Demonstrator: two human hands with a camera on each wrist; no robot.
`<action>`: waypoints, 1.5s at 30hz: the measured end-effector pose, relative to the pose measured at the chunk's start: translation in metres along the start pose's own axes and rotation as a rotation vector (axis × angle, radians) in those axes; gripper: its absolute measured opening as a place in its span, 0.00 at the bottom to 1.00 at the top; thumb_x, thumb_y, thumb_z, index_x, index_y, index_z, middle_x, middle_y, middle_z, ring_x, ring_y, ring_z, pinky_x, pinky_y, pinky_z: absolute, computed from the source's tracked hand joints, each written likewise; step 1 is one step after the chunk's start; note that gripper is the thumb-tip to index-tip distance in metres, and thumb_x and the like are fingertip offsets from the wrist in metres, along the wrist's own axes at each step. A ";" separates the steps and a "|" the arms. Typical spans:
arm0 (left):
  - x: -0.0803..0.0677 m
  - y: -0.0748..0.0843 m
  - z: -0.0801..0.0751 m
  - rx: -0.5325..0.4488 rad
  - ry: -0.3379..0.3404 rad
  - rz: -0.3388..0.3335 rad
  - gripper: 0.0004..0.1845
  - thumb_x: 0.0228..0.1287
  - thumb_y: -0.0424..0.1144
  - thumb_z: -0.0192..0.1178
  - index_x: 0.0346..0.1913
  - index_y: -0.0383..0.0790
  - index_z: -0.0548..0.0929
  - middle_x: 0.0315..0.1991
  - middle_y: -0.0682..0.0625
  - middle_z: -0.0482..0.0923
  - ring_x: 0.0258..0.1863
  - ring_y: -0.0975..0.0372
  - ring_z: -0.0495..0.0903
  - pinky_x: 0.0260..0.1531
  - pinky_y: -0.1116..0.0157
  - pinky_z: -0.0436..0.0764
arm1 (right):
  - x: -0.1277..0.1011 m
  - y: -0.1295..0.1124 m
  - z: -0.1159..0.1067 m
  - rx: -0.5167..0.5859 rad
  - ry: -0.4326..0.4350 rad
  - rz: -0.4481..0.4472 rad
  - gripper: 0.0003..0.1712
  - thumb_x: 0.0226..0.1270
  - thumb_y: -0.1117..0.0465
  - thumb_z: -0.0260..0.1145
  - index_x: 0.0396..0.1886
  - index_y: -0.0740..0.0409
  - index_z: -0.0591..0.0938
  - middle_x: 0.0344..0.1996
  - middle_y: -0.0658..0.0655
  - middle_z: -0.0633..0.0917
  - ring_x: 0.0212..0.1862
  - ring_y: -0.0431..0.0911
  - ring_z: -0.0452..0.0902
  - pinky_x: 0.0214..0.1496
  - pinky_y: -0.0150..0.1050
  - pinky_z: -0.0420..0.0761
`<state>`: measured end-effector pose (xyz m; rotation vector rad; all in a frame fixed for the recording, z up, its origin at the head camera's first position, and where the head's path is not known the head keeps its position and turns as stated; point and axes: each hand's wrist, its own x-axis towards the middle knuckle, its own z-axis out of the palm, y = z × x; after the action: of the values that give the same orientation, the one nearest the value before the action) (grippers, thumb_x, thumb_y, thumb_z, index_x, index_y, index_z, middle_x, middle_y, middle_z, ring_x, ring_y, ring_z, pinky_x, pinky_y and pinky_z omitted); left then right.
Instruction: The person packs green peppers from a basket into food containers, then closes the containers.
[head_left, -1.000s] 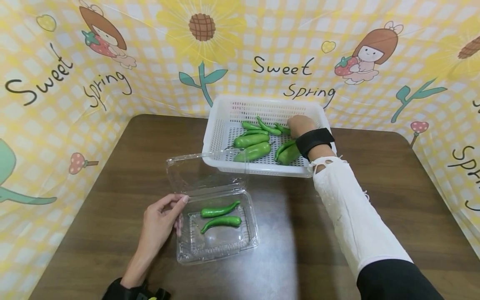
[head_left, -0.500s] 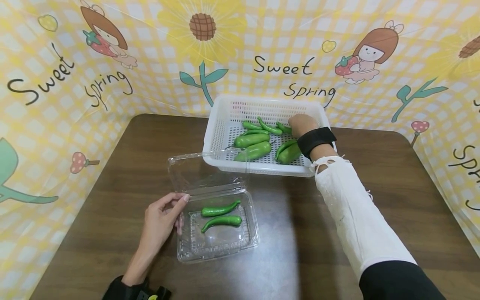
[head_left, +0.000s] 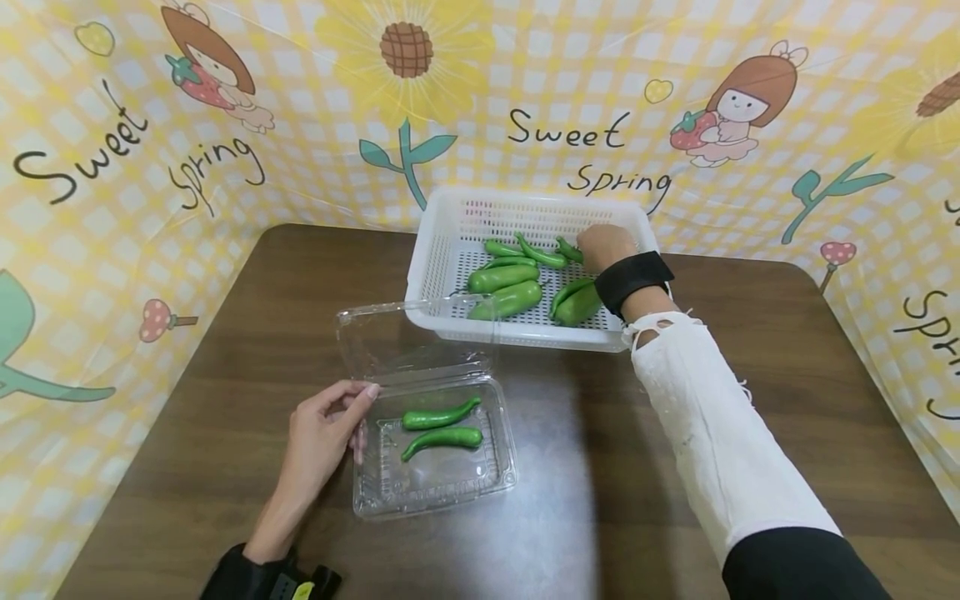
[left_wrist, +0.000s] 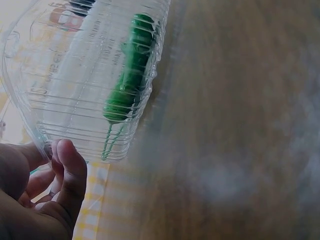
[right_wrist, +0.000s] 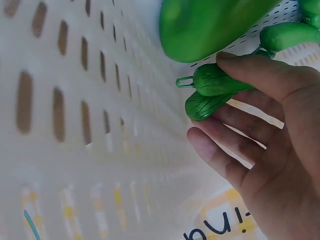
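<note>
My left hand [head_left: 318, 433] pinches the left rim of a clear plastic clamshell box [head_left: 491, 492] between thumb and fingers, near the hinge. Its lid [head_left: 416, 342] stands raised, overlapping the basket's front. In the box lie two curved green chili peppers [head_left: 442, 440], side by side. My right hand [head_left: 606, 248] is down in the right back of a white slotted basket [head_left: 525, 335]. Seen from the right wrist, the thumb lies over two small green peppers [right_wrist: 212, 80], with fingers beneath them. From the head view the back of the hand hides that grip.
Several slender chili peppers [head_left: 540, 252] and larger, thicker green vegetables [head_left: 510, 300] lie in the basket. The basket's slotted wall [right_wrist: 70, 75] rises beside the right hand. Brown wooden tabletop [head_left: 247, 333] surrounds both containers, backed by a yellow checked cloth [head_left: 300, 100].
My right hand has shifted slightly right within the basket, and a small pepper by its fingers has turned a little. The left hand keeps its hold on the box.
</note>
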<state>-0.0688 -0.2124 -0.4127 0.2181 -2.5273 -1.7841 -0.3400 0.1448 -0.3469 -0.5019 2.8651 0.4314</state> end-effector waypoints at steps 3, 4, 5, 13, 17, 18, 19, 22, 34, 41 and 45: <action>0.000 0.000 0.000 -0.002 0.001 -0.002 0.17 0.69 0.50 0.61 0.47 0.40 0.85 0.24 0.38 0.78 0.10 0.55 0.76 0.11 0.58 0.80 | 0.002 0.001 0.001 -0.016 -0.013 -0.001 0.08 0.68 0.68 0.61 0.41 0.65 0.84 0.37 0.63 0.86 0.35 0.52 0.77 0.41 0.43 0.78; 0.000 0.000 0.000 -0.001 0.002 -0.002 0.17 0.69 0.50 0.61 0.47 0.40 0.85 0.24 0.38 0.78 0.10 0.55 0.76 0.11 0.58 0.80 | 0.003 0.002 0.002 -0.024 -0.014 -0.007 0.08 0.68 0.68 0.61 0.41 0.65 0.84 0.37 0.63 0.86 0.35 0.52 0.77 0.41 0.43 0.78; 0.000 0.000 0.000 0.000 0.002 -0.001 0.17 0.69 0.51 0.61 0.47 0.40 0.85 0.24 0.38 0.78 0.10 0.55 0.76 0.11 0.58 0.80 | 0.002 0.002 0.001 -0.030 -0.015 -0.011 0.07 0.68 0.68 0.61 0.41 0.65 0.84 0.36 0.62 0.86 0.35 0.52 0.77 0.41 0.43 0.77; 0.001 0.000 0.001 0.019 0.005 0.002 0.17 0.69 0.51 0.61 0.47 0.40 0.84 0.23 0.39 0.78 0.10 0.55 0.76 0.11 0.58 0.80 | 0.000 0.003 -0.001 -0.035 -0.011 -0.028 0.05 0.67 0.68 0.61 0.38 0.64 0.83 0.35 0.62 0.85 0.34 0.52 0.76 0.39 0.43 0.77; 0.001 0.000 0.001 0.015 0.008 0.005 0.17 0.69 0.51 0.61 0.47 0.40 0.85 0.23 0.39 0.78 0.09 0.54 0.76 0.11 0.58 0.80 | 0.002 0.003 -0.001 -0.019 -0.020 -0.038 0.04 0.67 0.67 0.63 0.37 0.63 0.82 0.35 0.62 0.85 0.34 0.52 0.76 0.39 0.43 0.78; 0.001 0.001 0.001 0.015 0.008 0.006 0.17 0.69 0.51 0.61 0.47 0.40 0.85 0.23 0.39 0.78 0.08 0.54 0.76 0.10 0.58 0.80 | 0.002 0.002 -0.002 -0.015 -0.020 -0.042 0.03 0.67 0.67 0.63 0.37 0.63 0.82 0.34 0.61 0.86 0.34 0.51 0.76 0.39 0.43 0.78; 0.001 0.001 0.001 0.015 0.007 0.007 0.17 0.69 0.51 0.61 0.47 0.40 0.84 0.22 0.39 0.78 0.09 0.54 0.76 0.10 0.58 0.80 | 0.003 0.002 -0.002 -0.013 -0.016 -0.047 0.03 0.66 0.66 0.64 0.36 0.63 0.82 0.34 0.61 0.86 0.34 0.52 0.76 0.39 0.43 0.78; 0.001 0.000 0.001 0.013 0.005 0.010 0.17 0.69 0.51 0.61 0.47 0.40 0.84 0.22 0.41 0.78 0.09 0.54 0.76 0.10 0.58 0.80 | 0.003 0.000 -0.003 -0.009 -0.003 -0.065 0.03 0.65 0.66 0.66 0.36 0.63 0.82 0.34 0.61 0.86 0.34 0.52 0.77 0.40 0.44 0.79; 0.002 0.000 0.002 0.013 0.008 0.004 0.17 0.69 0.51 0.61 0.47 0.40 0.85 0.22 0.38 0.78 0.08 0.55 0.76 0.10 0.58 0.80 | -0.006 -0.006 -0.004 0.012 -0.006 -0.134 0.12 0.65 0.62 0.67 0.46 0.62 0.82 0.42 0.63 0.85 0.42 0.54 0.79 0.49 0.50 0.82; 0.001 0.001 0.002 0.012 0.007 0.005 0.18 0.69 0.51 0.61 0.47 0.39 0.84 0.23 0.38 0.78 0.08 0.55 0.76 0.10 0.58 0.80 | -0.009 -0.008 -0.006 0.029 0.020 -0.160 0.16 0.65 0.59 0.68 0.49 0.63 0.81 0.44 0.63 0.84 0.43 0.55 0.78 0.51 0.50 0.81; 0.001 0.001 0.003 0.007 0.005 0.006 0.18 0.69 0.51 0.61 0.47 0.40 0.84 0.23 0.36 0.78 0.09 0.54 0.76 0.10 0.58 0.80 | -0.011 -0.007 -0.008 0.028 0.043 -0.172 0.18 0.65 0.58 0.68 0.50 0.64 0.80 0.44 0.63 0.84 0.44 0.55 0.78 0.51 0.51 0.81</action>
<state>-0.0702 -0.2096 -0.4131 0.2150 -2.5286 -1.7710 -0.3284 0.1389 -0.3388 -0.7540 2.8329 0.3548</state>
